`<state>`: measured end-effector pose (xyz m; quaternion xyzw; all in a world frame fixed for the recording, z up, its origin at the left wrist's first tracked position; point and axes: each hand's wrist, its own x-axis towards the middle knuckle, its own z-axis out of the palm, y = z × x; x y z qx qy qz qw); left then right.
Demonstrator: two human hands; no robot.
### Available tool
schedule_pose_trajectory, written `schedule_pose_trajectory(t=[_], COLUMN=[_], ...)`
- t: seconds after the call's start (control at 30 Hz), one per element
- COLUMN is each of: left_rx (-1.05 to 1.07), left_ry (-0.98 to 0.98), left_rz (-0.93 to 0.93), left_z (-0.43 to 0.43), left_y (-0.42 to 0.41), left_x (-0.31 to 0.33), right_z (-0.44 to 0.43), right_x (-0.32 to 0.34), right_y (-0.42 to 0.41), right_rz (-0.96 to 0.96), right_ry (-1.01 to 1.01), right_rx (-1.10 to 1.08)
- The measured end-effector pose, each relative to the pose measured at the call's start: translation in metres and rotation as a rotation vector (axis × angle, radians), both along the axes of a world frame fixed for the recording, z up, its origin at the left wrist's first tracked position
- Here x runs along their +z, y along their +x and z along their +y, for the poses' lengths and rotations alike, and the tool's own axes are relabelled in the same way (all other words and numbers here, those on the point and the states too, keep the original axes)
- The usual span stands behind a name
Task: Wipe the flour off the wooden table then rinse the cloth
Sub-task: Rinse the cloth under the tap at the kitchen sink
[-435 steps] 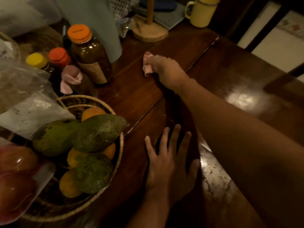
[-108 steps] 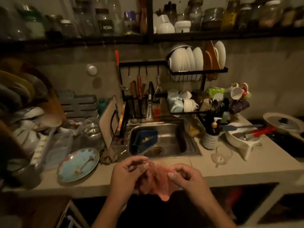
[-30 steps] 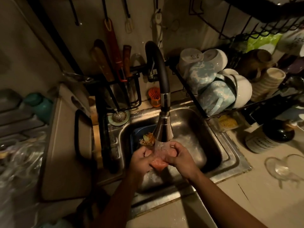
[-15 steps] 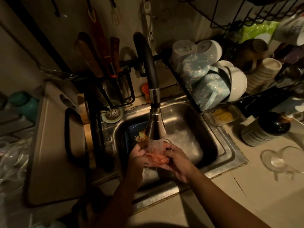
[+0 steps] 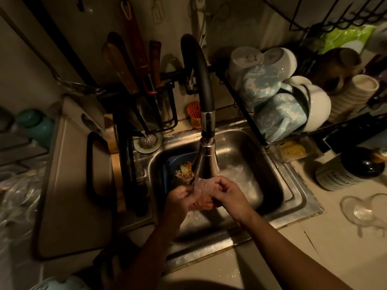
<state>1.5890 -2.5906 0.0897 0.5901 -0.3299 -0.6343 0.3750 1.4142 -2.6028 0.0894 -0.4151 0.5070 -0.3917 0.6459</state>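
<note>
— Nearest the camera?
— Two bare forearms crossing a pale tiled surface [image 5: 314, 248] and reaching into a stainless steel sink [image 5: 293, 197].

— And the hands?
— Together over the basin. Left hand [image 5: 179, 198] with fingers curled round a pink wet cloth [image 5: 202, 200]. Right hand [image 5: 229, 197] gripping the same cloth from the other side, fingers bent, thumb on top.

— Where exactly, that cloth?
— Bunched between the two hands, directly under the chrome spray head of a black gooseneck faucet [image 5: 206, 164], with water pouring over it.

— Beside them?
— In the sink's left corner, just behind the left hand, a blue plastic strainer basket [image 5: 170, 164] holding food scraps. Left of the sink, a beige chopping board with a black handle [image 5: 69, 185]. Right of the sink, on the surface, a clear glass mug [image 5: 364, 212] and a dark round bottle with a white label [image 5: 347, 174].

— Further back?
— On the sink's rear rim, a round perforated metal drain plug [image 5: 148, 141] and a small orange brush [image 5: 193, 109]. Behind those, wooden-handled knives [image 5: 123, 65] standing in a black wire holder. To the right, a black wire dish rack [image 5: 247, 114] packed with blue-and-white marbled mugs [image 5: 272, 97] and white bowls [image 5: 318, 103], with a yellow sponge [image 5: 293, 150] below it.
</note>
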Motion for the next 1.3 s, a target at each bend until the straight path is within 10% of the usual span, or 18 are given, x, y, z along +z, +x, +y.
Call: schedule_pose_trajectory(t=[0.27, 0.57, 0.97, 1.2, 1.3], left_rx=[0.003, -0.005, -0.045, 0.015, -0.06], left_ry=[-0.195, -0.252, -0.048, -0.109, -0.12], left_rz=[-0.354, -0.197, 0.205, 0.312, 0.086], left_z=[0.001, 0.0, -0.004, 0.0, -0.004], left_y=[-0.001, -0.001, -0.006, -0.005, -0.001], left_x=[0.004, 0.016, 0.039, 0.035, 0.029], right_z=[-0.01, -0.017, 0.032, 0.027, 0.02], right_x=[0.003, 0.004, 0.007, -0.001, 0.001], right_y=[-0.009, -0.025, -0.005, -0.005, -0.008], right_rz=[0.327, 0.825, -0.33, -0.288, -0.296], right_ry=[-0.043, -0.115, 0.288, 0.34, 0.28], right_rx=[-0.059, 0.234, 0.193, 0.015, -0.072])
